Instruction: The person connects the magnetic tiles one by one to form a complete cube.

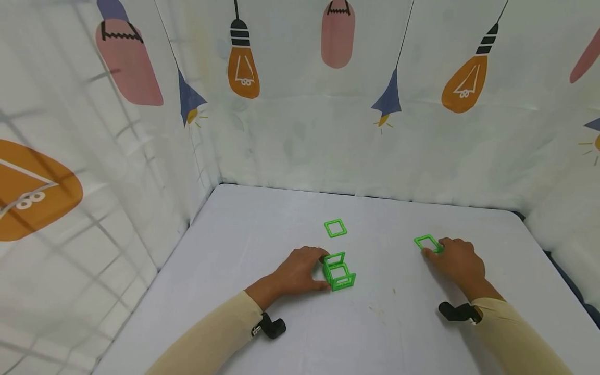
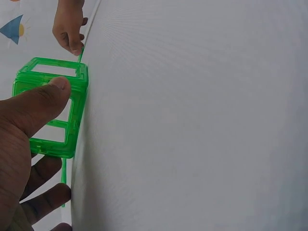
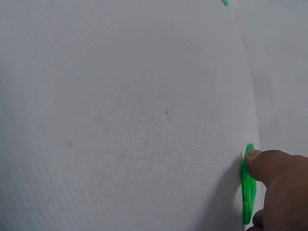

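Observation:
Several green square frame tiles, joined into an open box shape (image 1: 326,274), stand on the white table. My left hand (image 1: 300,271) grips this box from its left side, with the thumb (image 2: 50,98) laid across one tile in the left wrist view. Farther right, my right hand (image 1: 458,263) pinches a single green square tile (image 1: 425,239) between thumb and fingers. In the right wrist view that tile (image 3: 248,187) appears nearly edge-on under the thumb. Another loose green square tile (image 1: 335,237) lies flat just beyond the box, apart from both hands.
The white table (image 1: 262,219) has a back edge against a pale curtain (image 1: 300,140) printed with lamps and bulbs. A similar curtain hangs along the left side. A black wrist device (image 1: 273,326) is on the left wrist, another black device (image 1: 453,311) on the right.

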The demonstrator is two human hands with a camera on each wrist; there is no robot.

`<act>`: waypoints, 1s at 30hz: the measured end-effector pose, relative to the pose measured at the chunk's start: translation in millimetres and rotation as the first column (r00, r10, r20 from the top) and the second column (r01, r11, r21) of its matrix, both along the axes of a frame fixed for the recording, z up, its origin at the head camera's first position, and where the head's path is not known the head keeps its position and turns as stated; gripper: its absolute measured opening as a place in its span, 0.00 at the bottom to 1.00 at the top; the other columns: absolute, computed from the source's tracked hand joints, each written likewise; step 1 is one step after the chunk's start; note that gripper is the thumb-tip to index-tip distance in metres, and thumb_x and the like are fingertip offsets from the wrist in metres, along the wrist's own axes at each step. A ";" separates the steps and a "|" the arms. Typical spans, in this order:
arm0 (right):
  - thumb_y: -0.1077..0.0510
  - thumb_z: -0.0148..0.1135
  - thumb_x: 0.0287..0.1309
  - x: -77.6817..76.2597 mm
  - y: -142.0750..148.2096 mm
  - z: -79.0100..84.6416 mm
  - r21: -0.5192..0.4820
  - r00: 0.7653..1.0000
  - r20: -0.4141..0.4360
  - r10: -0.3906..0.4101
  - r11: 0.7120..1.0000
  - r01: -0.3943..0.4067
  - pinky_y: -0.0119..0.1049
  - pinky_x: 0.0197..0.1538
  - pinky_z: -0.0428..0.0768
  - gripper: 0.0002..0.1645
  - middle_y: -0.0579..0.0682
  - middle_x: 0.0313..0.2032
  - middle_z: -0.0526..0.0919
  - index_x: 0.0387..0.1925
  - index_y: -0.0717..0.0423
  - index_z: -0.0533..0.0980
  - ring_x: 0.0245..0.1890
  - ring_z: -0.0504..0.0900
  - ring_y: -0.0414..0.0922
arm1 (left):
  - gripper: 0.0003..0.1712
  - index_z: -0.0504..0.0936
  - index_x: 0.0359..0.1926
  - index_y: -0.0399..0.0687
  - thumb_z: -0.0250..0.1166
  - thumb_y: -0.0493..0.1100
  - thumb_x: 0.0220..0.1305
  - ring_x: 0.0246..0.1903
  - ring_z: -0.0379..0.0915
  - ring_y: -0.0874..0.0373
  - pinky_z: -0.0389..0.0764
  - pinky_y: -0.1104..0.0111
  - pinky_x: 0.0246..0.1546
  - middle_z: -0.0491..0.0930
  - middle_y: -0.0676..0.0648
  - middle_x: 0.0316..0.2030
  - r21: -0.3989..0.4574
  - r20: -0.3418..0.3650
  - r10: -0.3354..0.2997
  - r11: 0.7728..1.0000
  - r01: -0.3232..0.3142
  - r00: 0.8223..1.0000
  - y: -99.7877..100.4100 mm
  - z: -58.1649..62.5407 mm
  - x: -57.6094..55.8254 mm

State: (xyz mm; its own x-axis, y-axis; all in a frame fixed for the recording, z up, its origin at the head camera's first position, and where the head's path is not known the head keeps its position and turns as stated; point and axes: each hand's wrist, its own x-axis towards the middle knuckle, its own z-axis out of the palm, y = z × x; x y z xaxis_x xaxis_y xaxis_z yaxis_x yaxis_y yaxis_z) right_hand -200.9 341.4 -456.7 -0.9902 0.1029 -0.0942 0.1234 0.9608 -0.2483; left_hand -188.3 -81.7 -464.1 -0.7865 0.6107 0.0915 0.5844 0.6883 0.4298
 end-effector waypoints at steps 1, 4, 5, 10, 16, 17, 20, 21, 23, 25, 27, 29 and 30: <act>0.30 0.56 0.67 0.3 0.2 -0.2 0.004 1.000 -0.002 -0.001 1.000 0.001 0.62 0.39 0.77 0.51 0.75 0.55 0.73 0.65 0.73 0.68 0.55 0.68 0.71 | 0.41 0.76 0.64 0.49 0.78 0.62 0.55 0.51 0.73 0.61 0.73 0.62 0.58 0.79 0.57 0.50 -0.001 0.001 0.000 1.000 0.000 1.000 0.2 0.0 -0.2; 0.30 0.56 0.66 0.5 0.8 -1.2 0.009 1.000 -0.007 -0.007 1.000 0.007 0.60 0.36 0.77 0.51 0.75 0.53 0.73 0.64 0.73 0.69 0.52 0.69 0.70 | 0.41 0.76 0.64 0.49 0.78 0.62 0.54 0.52 0.73 0.61 0.73 0.61 0.58 0.79 0.57 0.50 -0.003 0.002 -0.001 1.000 0.001 1.000 0.8 -0.4 -0.8; 0.30 0.56 0.66 0.5 0.9 -1.5 0.008 1.000 -0.008 -0.010 1.000 0.010 0.59 0.35 0.76 0.51 0.75 0.53 0.73 0.64 0.73 0.69 0.52 0.69 0.70 | 0.41 0.76 0.64 0.49 0.78 0.62 0.54 0.52 0.73 0.61 0.73 0.62 0.58 0.79 0.57 0.50 -0.003 0.003 -0.001 1.000 0.001 1.000 0.9 -0.6 -1.1; 0.30 0.57 0.66 0.1 1.1 -2.7 -0.001 1.000 -0.008 -0.016 1.000 0.016 0.57 0.34 0.76 0.50 0.74 0.51 0.73 0.62 0.74 0.70 0.50 0.69 0.68 | 0.42 0.76 0.64 0.49 0.78 0.63 0.55 0.51 0.73 0.61 0.73 0.62 0.57 0.79 0.57 0.49 -0.013 0.000 -0.001 1.000 0.001 1.000 1.1 -0.1 -0.7; 0.32 0.62 0.63 -1.6 -0.1 -0.9 -0.043 0.999 -0.013 -0.033 0.999 0.032 0.49 0.30 0.73 0.49 0.72 0.47 0.76 0.60 0.76 0.70 0.44 0.72 0.63 | 0.41 0.77 0.63 0.48 0.78 0.62 0.54 0.49 0.73 0.61 0.74 0.62 0.55 0.79 0.57 0.49 -0.002 -0.008 -0.006 1.000 0.006 1.000 1.1 0.1 -0.5; 0.33 0.63 0.62 -1.9 -0.5 -0.6 -0.052 0.999 -0.014 -0.039 0.998 0.038 0.48 0.29 0.73 0.49 0.72 0.46 0.76 0.61 0.75 0.69 0.43 0.72 0.62 | 0.41 0.77 0.63 0.48 0.78 0.62 0.54 0.49 0.73 0.61 0.74 0.62 0.55 0.79 0.57 0.49 -0.001 -0.010 -0.007 1.000 0.007 1.000 1.1 0.0 -0.6; 0.35 0.65 0.61 -1.6 -1.9 0.8 -0.078 0.998 -0.025 -0.051 0.996 0.049 0.46 0.29 0.72 0.49 0.70 0.46 0.76 0.64 0.71 0.67 0.41 0.74 0.60 | 0.41 0.77 0.63 0.48 0.78 0.62 0.54 0.50 0.73 0.61 0.74 0.62 0.56 0.79 0.57 0.49 -0.006 -0.011 -0.005 1.000 0.005 1.000 1.3 1.0 0.2; 0.35 0.66 0.60 -1.2 -2.5 1.5 -0.089 0.998 -0.032 -0.053 0.995 0.050 0.46 0.29 0.72 0.48 0.69 0.46 0.77 0.65 0.70 0.66 0.41 0.75 0.59 | 0.41 0.77 0.64 0.49 0.78 0.62 0.54 0.50 0.73 0.61 0.74 0.62 0.56 0.79 0.57 0.49 -0.009 -0.011 -0.003 1.000 0.003 1.000 1.5 1.5 0.5; 0.38 0.67 0.60 -0.5 -3.1 1.5 -0.108 0.998 -0.053 -0.046 0.993 0.040 0.44 0.28 0.71 0.47 0.66 0.46 0.79 0.66 0.67 0.65 0.40 0.77 0.57 | 0.41 0.76 0.64 0.49 0.78 0.62 0.55 0.50 0.73 0.61 0.73 0.62 0.56 0.79 0.57 0.49 -0.013 -0.010 -0.001 1.000 0.001 1.000 1.7 2.2 1.0; 0.40 0.68 0.61 -0.1 -3.6 1.3 -0.123 0.997 -0.074 -0.034 0.992 0.024 0.42 0.27 0.72 0.46 0.63 0.47 0.81 0.67 0.66 0.64 0.40 0.79 0.56 | 0.41 0.76 0.64 0.49 0.78 0.62 0.55 0.50 0.73 0.61 0.74 0.62 0.56 0.79 0.57 0.49 -0.017 -0.010 0.000 1.000 0.000 1.000 1.9 2.8 1.3; 0.42 0.68 0.61 0.2 -4.4 1.1 -0.133 0.996 -0.089 -0.023 0.991 0.011 0.41 0.27 0.72 0.45 0.62 0.47 0.83 0.67 0.65 0.64 0.41 0.80 0.56 | 0.41 0.76 0.64 0.49 0.78 0.62 0.55 0.50 0.73 0.61 0.74 0.62 0.56 0.79 0.56 0.49 -0.016 -0.011 0.000 1.000 -0.001 1.000 1.8 2.9 1.3; 0.44 0.68 0.62 0.3 -5.3 0.5 -0.139 0.995 -0.102 -0.017 0.990 0.002 0.41 0.28 0.72 0.43 0.61 0.48 0.84 0.68 0.65 0.64 0.43 0.80 0.57 | 0.41 0.77 0.64 0.49 0.78 0.62 0.55 0.50 0.73 0.61 0.74 0.62 0.56 0.79 0.56 0.49 -0.013 -0.011 0.001 1.000 -0.001 1.000 1.7 2.9 1.3; 0.45 0.68 0.62 0.6 -5.9 0.8 -0.139 0.994 -0.109 -0.014 0.990 -0.001 0.41 0.28 0.72 0.42 0.61 0.48 0.84 0.68 0.65 0.64 0.44 0.81 0.58 | 0.41 0.77 0.64 0.49 0.78 0.62 0.55 0.50 0.73 0.61 0.74 0.62 0.56 0.79 0.56 0.49 -0.012 -0.009 0.001 1.000 -0.001 1.000 1.6 2.7 1.4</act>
State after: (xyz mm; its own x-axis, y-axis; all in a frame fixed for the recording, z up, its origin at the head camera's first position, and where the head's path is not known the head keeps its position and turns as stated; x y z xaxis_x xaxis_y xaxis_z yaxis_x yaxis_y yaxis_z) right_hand -200.2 335.4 -455.9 -0.9947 0.1028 0.0006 0.0944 0.9152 -0.3917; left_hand -186.8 -80.1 -461.3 -0.7863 0.6111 0.0914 0.5877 0.6940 0.4159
